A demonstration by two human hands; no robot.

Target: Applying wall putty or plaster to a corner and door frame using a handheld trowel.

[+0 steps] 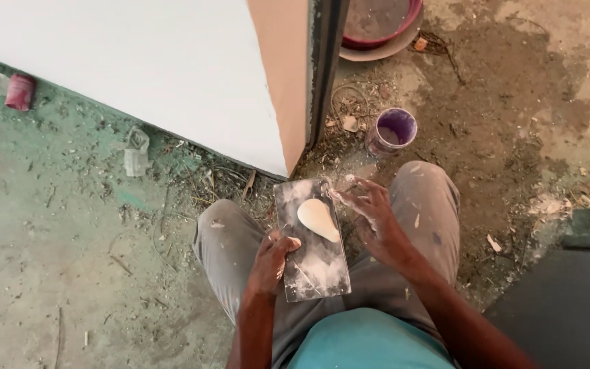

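Note:
My left hand [272, 263] grips the near left edge of a flat rectangular metal plate [322, 270] held over my knees. A pale cream lump of putty [317, 218] lies on the plate's far half, and white smears cover the rest. My right hand [369, 212] sits at the plate's right edge, dusted white, its fingertips pinched together near the far right corner; what they hold is too small to tell. I crouch in grey trousers [227, 249].
A white wall [138, 68] with an orange end face [285, 75] and a dark frame [326, 61] rises ahead. A small purple cup [392, 131] stands on dirt. A red basin [377, 24] lies beyond. A dark panel [568, 301] is at right, a red object [20, 91] at left.

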